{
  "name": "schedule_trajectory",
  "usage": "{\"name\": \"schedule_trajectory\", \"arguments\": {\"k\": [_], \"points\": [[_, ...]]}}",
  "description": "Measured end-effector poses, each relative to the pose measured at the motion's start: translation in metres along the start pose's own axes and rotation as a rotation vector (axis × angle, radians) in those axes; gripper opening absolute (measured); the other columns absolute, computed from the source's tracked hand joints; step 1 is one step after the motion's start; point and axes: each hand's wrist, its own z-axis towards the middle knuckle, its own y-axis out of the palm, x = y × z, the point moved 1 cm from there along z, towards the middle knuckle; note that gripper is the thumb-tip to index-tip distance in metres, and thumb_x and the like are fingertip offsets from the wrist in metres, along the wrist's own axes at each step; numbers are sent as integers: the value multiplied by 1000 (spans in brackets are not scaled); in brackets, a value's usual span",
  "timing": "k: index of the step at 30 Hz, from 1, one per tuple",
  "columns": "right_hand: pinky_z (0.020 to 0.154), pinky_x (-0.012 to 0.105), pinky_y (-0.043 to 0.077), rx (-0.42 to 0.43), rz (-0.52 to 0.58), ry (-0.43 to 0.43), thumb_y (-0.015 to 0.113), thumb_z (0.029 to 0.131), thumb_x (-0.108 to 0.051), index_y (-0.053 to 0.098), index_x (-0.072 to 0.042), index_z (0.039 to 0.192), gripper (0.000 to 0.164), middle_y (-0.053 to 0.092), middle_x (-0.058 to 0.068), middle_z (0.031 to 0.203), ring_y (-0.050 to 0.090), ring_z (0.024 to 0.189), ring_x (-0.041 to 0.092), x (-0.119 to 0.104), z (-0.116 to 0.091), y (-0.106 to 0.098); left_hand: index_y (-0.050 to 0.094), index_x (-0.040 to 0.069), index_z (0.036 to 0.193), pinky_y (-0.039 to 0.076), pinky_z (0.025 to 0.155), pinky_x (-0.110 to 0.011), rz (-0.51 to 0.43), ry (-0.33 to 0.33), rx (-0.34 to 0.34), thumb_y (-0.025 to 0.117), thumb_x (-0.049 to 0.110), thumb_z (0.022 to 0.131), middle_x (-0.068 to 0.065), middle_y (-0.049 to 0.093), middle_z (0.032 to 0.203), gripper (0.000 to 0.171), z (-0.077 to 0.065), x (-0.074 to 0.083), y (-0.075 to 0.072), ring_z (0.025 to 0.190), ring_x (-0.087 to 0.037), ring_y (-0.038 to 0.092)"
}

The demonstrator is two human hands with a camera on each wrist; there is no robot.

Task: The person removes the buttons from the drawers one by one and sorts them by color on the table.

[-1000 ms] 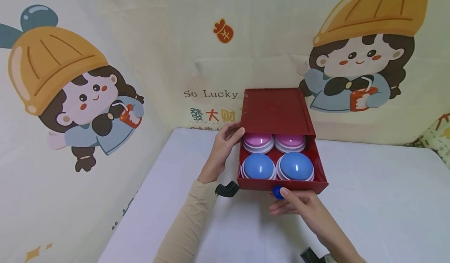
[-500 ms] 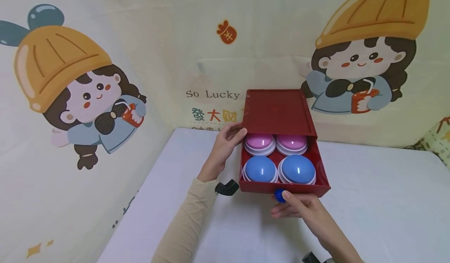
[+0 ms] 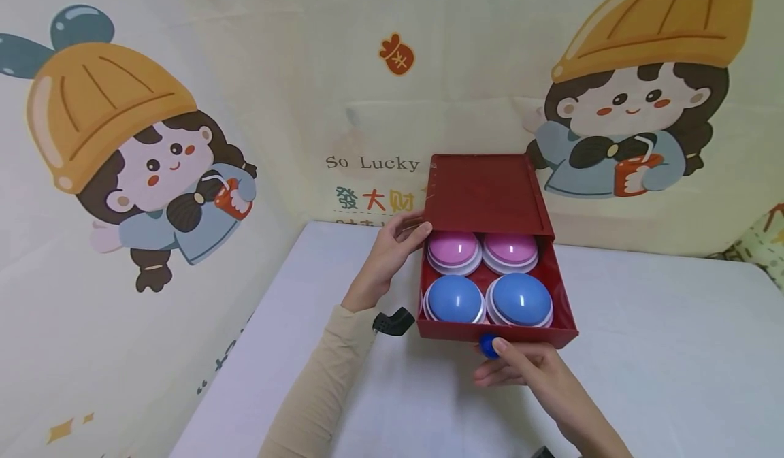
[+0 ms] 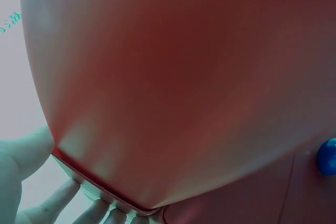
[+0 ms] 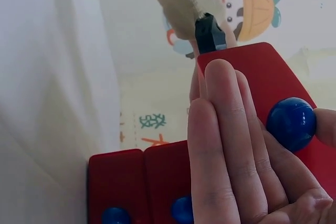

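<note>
A red drawer cabinet (image 3: 486,192) stands at the back of the table, and its drawer (image 3: 444,331) is pulled out towards me. Inside lie two pink domed buttons (image 3: 453,248) and two blue domed buttons (image 3: 522,298), all on white bases. My left hand (image 3: 386,257) grips the cabinet's left side, the thumb near its front edge. My right hand (image 3: 533,376) pinches the blue knob (image 5: 291,124) on the drawer front between thumb and index finger; its other fingers lie extended below. In the left wrist view a blurred red surface (image 4: 173,77) fills most of the picture.
Two shut red drawer fronts (image 5: 115,182) with blue knobs show lower left in the right wrist view. The white tabletop (image 3: 649,349) spreads round the cabinet, backed by a cream cloth (image 3: 343,50) printed with cartoon figures. A patterned cloth (image 3: 762,247) lies far right.
The drawer has slid a little further out towards me with my right hand on its knob, uncovering more of the pink buttons. My left hand keeps its hold on the cabinet.
</note>
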Motion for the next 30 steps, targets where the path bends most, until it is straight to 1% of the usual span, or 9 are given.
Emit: {"name": "schedule_trajectory", "arguments": {"k": [5, 12, 15, 22, 30], "points": [[90, 51, 45, -11, -15, 9, 39, 99, -34, 64, -1, 109, 42, 70, 12, 90, 68, 84, 27, 0, -1, 1, 51, 18, 126, 47, 92, -29, -15, 6, 8, 67, 37, 83, -2, 52, 125, 50, 0, 1, 0, 115, -13, 52], [89, 43, 48, 1, 3, 23, 39, 99, -34, 63, -1, 111, 42, 70, 12, 90, 68, 84, 28, 2, -3, 2, 49, 17, 128, 47, 91, -30, 4, 20, -8, 67, 39, 83, -3, 51, 126, 52, 1, -1, 0, 116, -15, 51], [88, 43, 49, 9, 7, 18, 40, 99, -34, 63, -1, 111, 42, 70, 12, 90, 68, 83, 28, 3, -3, 4, 50, 18, 127, 47, 92, -30, 9, 27, -9, 66, 39, 83, -3, 51, 126, 52, 1, 0, 0, 116, -15, 51], [88, 49, 47, 19, 20, 48, 41, 98, -36, 62, -1, 113, 44, 70, 13, 89, 68, 82, 29, 4, -5, 7, 51, 17, 126, 47, 91, -29, 5, 31, 3, 67, 38, 83, -3, 51, 125, 51, 0, 0, -1, 116, -15, 51], [86, 46, 50, 18, 62, 85, 43, 97, -38, 59, 1, 116, 46, 69, 16, 93, 67, 83, 30, 7, -6, 9, 51, 17, 126, 47, 91, -30, -2, 44, 2, 67, 38, 83, -3, 51, 125, 51, 1, -2, 0, 116, -15, 51]]}}
